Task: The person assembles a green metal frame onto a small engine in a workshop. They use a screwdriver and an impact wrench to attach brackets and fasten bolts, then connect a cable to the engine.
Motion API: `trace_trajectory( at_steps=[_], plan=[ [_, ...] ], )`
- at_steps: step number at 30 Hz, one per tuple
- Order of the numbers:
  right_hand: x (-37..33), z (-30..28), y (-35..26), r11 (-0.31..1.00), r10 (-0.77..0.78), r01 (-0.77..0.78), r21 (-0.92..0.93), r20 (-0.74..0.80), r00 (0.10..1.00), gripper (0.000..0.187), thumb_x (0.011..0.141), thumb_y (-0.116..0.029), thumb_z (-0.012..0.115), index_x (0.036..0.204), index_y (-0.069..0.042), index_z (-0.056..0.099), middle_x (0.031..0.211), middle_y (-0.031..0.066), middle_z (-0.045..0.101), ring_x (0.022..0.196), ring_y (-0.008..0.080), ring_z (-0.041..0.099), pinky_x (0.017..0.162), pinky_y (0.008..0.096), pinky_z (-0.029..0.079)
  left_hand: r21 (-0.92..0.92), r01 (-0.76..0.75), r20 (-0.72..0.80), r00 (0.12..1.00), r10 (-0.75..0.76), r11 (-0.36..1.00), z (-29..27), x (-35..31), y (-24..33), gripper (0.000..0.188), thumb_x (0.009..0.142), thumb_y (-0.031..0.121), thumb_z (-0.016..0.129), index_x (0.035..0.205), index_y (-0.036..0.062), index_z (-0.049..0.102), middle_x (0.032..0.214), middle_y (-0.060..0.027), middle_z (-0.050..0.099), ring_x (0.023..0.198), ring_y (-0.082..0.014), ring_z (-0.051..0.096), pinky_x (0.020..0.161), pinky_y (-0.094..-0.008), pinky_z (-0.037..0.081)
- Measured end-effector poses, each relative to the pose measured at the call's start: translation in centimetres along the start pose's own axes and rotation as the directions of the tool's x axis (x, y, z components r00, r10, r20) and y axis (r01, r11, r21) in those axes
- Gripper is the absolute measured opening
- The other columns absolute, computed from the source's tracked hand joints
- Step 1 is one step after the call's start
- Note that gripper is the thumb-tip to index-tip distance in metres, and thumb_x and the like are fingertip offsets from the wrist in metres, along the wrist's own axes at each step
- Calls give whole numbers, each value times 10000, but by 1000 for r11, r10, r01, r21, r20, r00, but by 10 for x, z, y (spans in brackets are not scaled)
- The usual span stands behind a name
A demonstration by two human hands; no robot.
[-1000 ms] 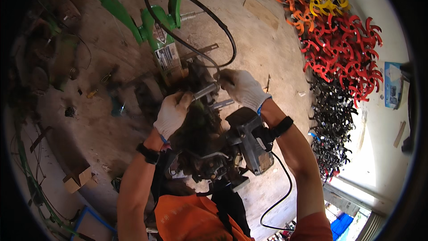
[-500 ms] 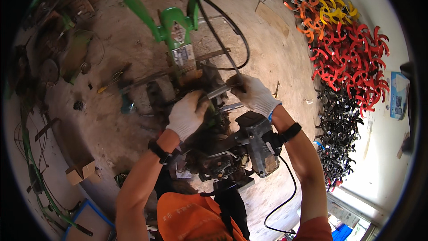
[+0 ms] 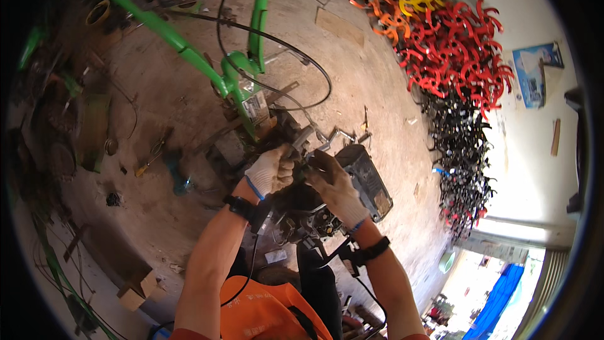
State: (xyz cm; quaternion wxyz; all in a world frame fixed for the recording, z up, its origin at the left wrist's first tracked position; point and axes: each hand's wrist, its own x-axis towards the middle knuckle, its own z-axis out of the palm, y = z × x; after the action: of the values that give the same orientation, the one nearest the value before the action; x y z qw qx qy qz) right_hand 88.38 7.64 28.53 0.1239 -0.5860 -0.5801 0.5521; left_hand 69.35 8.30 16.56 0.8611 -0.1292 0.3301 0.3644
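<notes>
Both my hands wear white knitted gloves with soiled fingers, and they work close together over a dark, greasy machine (image 3: 296,204) with an engine. My left hand (image 3: 275,170) is closed in a fist over its middle; whatever lies inside the fingers is hidden. To the right, my right hand (image 3: 336,190) curls its fingers down over a dark part that I cannot make out. A short metal tube (image 3: 304,135) with a cable running into it sits just beyond the hands. Beside my right hand is a black boxy housing (image 3: 368,179) on the machine.
A green frame (image 3: 182,47) rises ahead, with a looping black cable (image 3: 318,72) beside it. Red curved tiller blades (image 3: 456,50) and black ones (image 3: 459,145) are heaped along the right wall. A yellow-handled tool (image 3: 148,162) lies on the floor at left, near a cardboard box (image 3: 138,286).
My hands have left the metal tube and cable end and come nearer to me. My right hand moved down and left, close to my left hand. The view has shifted.
</notes>
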Motion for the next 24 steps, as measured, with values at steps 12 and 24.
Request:
trace_trajectory(
  at_steps=[12, 24],
  plan=[
    [81, 72, 73, 988, -14, -6, -152, -131, 991, 448, 1036, -175, 638, 1460, -36, 607, 1248, 246, 730, 1107, 403, 744, 926, 428, 614, -40, -107, -25, 994, 106, 993, 5, -5, -7, 382, 1176, 453, 489, 909, 202, 596, 581, 28, 451, 413, -140, 366, 398, -291, 315],
    [94, 83, 60, 954, 210, -135, 267, -276, 938, 591, 1032, -493, 713, 1304, 31, 703, 1000, 220, 774, 839, 310, 727, 777, 435, 568, 327, -333, -143, 908, 394, 885, -10, -19, -28, 182, 1160, 254, 563, 1118, 83, 610, 696, -4, 510, 477, -105, 406, 433, -313, 277]
  ],
)
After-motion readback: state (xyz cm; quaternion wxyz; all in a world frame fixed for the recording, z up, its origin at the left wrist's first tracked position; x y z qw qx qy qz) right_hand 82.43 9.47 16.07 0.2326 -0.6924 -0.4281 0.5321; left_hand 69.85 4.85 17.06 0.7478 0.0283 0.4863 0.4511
